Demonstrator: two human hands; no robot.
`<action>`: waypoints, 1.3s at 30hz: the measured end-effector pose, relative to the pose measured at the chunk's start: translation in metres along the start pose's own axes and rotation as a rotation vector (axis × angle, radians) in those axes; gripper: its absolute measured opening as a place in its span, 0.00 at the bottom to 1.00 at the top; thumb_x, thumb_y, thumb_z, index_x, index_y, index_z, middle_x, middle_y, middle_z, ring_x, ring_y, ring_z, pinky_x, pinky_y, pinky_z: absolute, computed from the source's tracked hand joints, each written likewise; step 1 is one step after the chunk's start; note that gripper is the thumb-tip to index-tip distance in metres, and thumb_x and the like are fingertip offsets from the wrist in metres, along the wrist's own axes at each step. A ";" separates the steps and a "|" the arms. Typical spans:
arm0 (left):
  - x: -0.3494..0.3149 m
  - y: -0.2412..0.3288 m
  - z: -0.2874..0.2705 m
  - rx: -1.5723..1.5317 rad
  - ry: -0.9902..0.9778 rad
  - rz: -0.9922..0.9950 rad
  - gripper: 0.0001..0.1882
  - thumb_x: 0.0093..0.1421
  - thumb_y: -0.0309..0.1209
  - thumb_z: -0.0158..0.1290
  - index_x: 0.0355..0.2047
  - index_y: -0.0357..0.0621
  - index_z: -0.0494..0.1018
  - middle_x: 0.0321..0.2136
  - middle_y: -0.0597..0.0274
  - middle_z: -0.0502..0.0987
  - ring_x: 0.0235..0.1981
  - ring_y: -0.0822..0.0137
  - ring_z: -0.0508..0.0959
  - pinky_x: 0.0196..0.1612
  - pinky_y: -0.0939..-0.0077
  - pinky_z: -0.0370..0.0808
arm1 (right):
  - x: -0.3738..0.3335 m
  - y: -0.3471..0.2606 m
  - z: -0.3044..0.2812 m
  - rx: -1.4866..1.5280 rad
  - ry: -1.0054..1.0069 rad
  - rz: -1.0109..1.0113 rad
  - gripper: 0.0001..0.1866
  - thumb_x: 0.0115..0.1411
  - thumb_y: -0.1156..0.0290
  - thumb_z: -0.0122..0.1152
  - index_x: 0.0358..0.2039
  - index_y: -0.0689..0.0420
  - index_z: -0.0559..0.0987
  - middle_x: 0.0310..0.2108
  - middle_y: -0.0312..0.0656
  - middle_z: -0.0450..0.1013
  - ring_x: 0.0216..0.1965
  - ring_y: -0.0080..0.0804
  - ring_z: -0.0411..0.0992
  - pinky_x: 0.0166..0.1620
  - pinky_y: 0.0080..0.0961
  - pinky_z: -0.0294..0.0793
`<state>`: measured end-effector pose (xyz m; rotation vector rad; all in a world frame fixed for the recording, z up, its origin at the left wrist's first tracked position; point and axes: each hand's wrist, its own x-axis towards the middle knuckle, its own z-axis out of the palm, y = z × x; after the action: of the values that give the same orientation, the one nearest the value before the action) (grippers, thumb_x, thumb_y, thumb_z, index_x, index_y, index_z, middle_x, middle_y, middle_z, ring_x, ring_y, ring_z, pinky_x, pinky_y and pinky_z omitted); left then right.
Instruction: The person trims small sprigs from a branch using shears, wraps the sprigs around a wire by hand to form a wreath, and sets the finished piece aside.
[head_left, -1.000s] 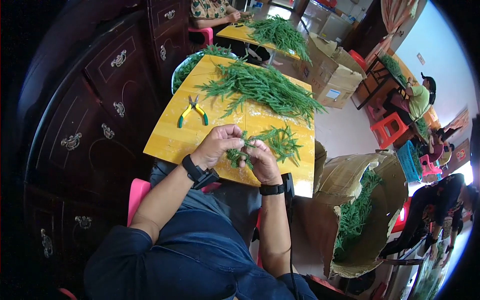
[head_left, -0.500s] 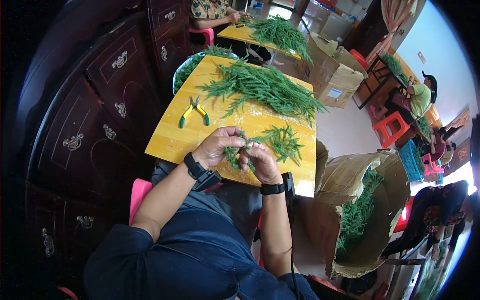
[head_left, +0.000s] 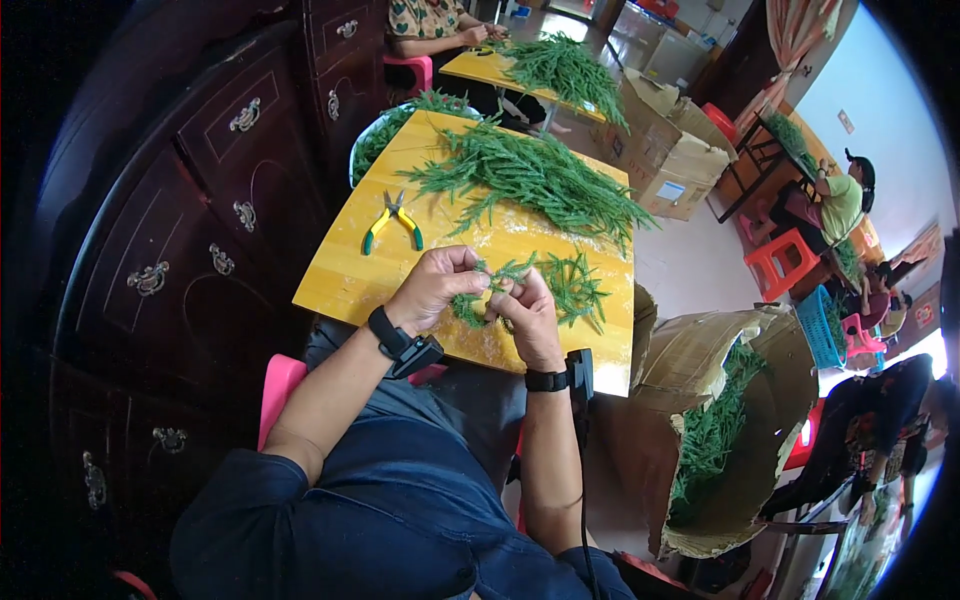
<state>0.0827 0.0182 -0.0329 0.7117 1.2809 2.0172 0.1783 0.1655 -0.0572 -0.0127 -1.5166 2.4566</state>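
Over the near part of the yellow table (head_left: 345, 285), my left hand (head_left: 437, 290) pinches a green artificial fern sprig (head_left: 466, 309) between thumb and fingers. My right hand (head_left: 530, 318) is closed on the same sprig just to the right, its fingers bent around a stem. The two hands nearly touch, and they hide part of the sprig. Beside my right hand lies a small bunch of loose green sprigs (head_left: 577, 287). Farther back, a large pile of green sprigs (head_left: 540, 180) spreads across the table. Pliers with yellow and green handles (head_left: 393, 222) lie at the left with their jaws spread.
An open cardboard box (head_left: 660, 400) holding greenery stands right of the table. Dark wooden drawers (head_left: 200, 210) line the left side. Another cardboard box (head_left: 670, 165) stands behind. A co-worker (head_left: 430, 30) sits at a far table; others sit and stand at the right.
My right hand has shifted slightly up and right, and its fingers have changed their grip on the sprig. My left hand stays almost in place, still pinching.
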 end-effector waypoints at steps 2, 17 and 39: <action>0.002 -0.003 0.001 0.003 0.036 0.010 0.03 0.56 0.24 0.57 0.32 0.41 0.75 0.27 0.70 0.76 0.28 0.79 0.74 0.36 0.84 0.71 | 0.002 0.004 0.006 -0.110 0.112 -0.190 0.07 0.54 0.80 0.62 0.31 0.56 0.73 0.26 0.34 0.72 0.27 0.25 0.72 0.34 0.23 0.74; 0.007 -0.015 -0.003 0.069 0.164 0.041 0.03 0.54 0.22 0.57 0.26 0.41 0.74 0.25 0.70 0.76 0.27 0.81 0.72 0.35 0.85 0.69 | 0.000 0.010 0.017 -1.340 0.339 -0.914 0.16 0.48 0.81 0.63 0.40 0.54 0.79 0.28 0.41 0.75 0.29 0.40 0.74 0.33 0.32 0.72; 0.000 -0.003 -0.009 -0.124 -0.055 -0.123 0.02 0.58 0.24 0.55 0.32 0.39 0.74 0.27 0.67 0.76 0.27 0.77 0.75 0.35 0.84 0.72 | -0.003 0.009 0.000 0.196 -0.085 -0.084 0.14 0.57 0.80 0.61 0.45 0.63 0.73 0.33 0.36 0.76 0.34 0.23 0.76 0.41 0.19 0.76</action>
<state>0.0770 0.0136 -0.0397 0.6107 1.1291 1.9448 0.1788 0.1612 -0.0658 0.1899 -1.2730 2.5550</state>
